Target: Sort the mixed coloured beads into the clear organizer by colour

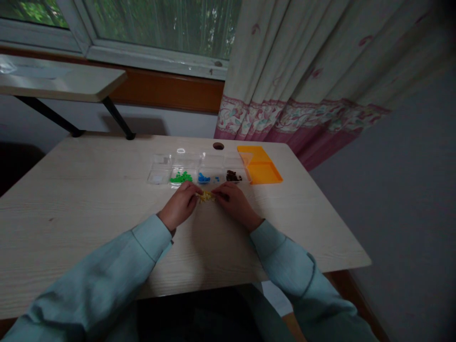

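Observation:
In the middle of the table is a small cluster of yellow pieces (pixel 206 196), too small to make out exactly. My left hand (pixel 181 203) has its fingers closed at the left side of the cluster. From the right, my right hand (pixel 235 203) pinches at its other side, thumb and fingers together. Just beyond my hands lies a clear plastic compartment box (pixel 160 166), its lid apparently folded back. Separate compartments hold green pieces (pixel 181 177), blue pieces (pixel 204 178) and dark brown pieces (pixel 233 176). The leftmost front compartment has something pale in it.
An orange tray (pixel 261 164) lies at the right, partly under the clear box's edge. Behind the box is a round cable hole (pixel 218 146) in the pale wooden table (pixel 107 199). A raised shelf (pixel 64 83) on black legs stands back left. A curtain (pixel 285 95) hangs behind the table.

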{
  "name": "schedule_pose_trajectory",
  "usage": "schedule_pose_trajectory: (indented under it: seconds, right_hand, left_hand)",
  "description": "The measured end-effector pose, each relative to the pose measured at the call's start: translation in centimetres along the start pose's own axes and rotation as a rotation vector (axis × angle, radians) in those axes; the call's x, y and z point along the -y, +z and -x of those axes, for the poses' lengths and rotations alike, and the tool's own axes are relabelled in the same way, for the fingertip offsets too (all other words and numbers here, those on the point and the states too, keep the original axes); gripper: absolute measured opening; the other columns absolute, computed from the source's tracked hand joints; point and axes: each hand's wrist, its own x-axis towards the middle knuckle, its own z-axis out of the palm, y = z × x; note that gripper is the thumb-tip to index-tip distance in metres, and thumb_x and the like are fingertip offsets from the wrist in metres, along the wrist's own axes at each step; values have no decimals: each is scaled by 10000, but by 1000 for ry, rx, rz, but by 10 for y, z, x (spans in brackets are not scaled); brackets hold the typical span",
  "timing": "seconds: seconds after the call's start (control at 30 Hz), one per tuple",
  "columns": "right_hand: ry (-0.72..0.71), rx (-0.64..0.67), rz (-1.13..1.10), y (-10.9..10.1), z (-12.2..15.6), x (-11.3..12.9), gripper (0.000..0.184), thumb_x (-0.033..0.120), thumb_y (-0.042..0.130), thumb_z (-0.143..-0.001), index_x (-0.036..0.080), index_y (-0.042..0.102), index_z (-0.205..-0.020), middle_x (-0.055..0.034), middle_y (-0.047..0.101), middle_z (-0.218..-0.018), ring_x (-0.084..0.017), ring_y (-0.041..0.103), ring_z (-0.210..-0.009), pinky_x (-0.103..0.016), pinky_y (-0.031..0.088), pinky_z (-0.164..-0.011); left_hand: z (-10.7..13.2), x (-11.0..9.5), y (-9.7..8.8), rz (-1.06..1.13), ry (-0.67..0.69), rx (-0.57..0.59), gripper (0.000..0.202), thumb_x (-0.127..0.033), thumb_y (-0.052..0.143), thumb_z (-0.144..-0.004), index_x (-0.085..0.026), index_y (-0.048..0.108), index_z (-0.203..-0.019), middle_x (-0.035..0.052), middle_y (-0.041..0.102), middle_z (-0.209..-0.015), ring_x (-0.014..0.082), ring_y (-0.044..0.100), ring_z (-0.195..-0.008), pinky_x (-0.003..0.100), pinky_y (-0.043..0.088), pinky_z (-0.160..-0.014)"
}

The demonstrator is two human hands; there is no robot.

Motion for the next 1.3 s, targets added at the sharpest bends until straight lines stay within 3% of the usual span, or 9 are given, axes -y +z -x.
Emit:
schedule_pose_trajectory:
  seconds: [0.2,0.5,0.83,1.3]
  right_hand:
    - [1,-7,-11,1,2,-1,165,122,610,-835,185,718,-942,-58,653,-880,-175,581,-872,-328,463,-829]
    - [-5,-5,-37,2,3,-4,185,121,606,-838,208,718,-957,-52,670,-895,-177,588,-878,-333,466,-832]
    - [-9,-3,-43,0,4,0,168,141,605,-849,199,719,-957,-55,672,-882,-180,596,-873,-335,468,-826]
    - [-47,13,-13,4,4,3,154,140,614,-846,197,718,-944,-56,675,-881,-184,588,-870,-344,468,-832]
  left_hand:
    - [1,-2,-2,-4,12,58,184,-142,478,-899,-172,639,-983,86,528,-990,208,527,-961,375,498,-865]
    - [3,2,-1,-77,-23,57,136,-244,584,-884,-203,653,-994,65,526,-940,208,528,-903,368,497,-813]
    - [2,0,4,-115,-34,48,89,-207,570,-890,-184,629,-951,79,550,-962,223,545,-932,377,497,-831]
    - [-3,-12,4,-387,-54,147,131,-254,546,-915,-140,596,-873,95,567,-931,233,550,-904,377,493,-837]
